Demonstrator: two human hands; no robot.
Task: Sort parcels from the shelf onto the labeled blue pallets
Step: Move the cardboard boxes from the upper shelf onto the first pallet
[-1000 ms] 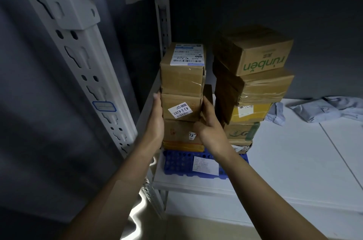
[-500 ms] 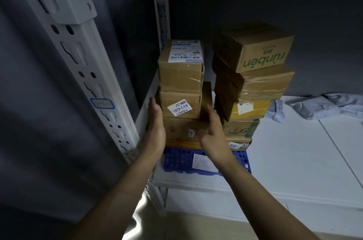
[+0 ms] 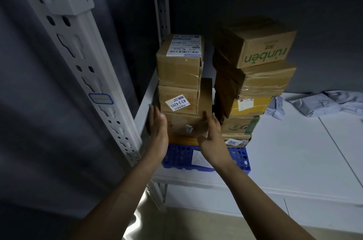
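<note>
Straight fingers of the left hand are pressed to the left side of the third box; the right hand is laid open against its right. This box is stacked above a blue pallet on the shelf.

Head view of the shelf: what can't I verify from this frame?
All head view.
- Blue pallet: its paper note is part-covered by the right hand, writing too small.
- Left hand: palm contact with the lower box faces away.
- Grey bags: cut off by right edge.
- Upright's tag: blurred.
</note>
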